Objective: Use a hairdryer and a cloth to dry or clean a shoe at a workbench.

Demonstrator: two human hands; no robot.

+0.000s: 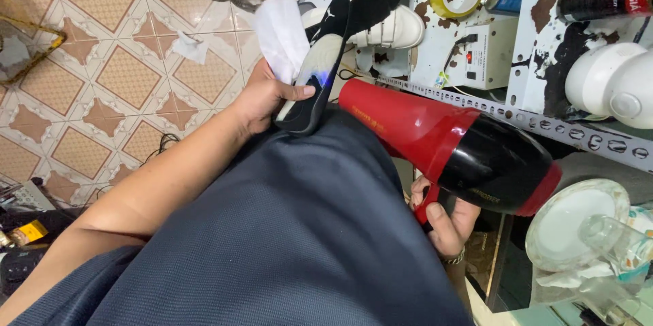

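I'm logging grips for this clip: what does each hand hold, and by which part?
The left hand holds a shoe insole by its lower end, with a white cloth. The right hand grips the red-and-black hair dryer by its handle.

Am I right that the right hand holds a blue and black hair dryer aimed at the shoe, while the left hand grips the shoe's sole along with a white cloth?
Not quite: in the head view the hair dryer in the right hand is red and black, not blue and black. The rest stands: its nozzle points toward the shoe, and the left hand grips the sole along with a white cloth.
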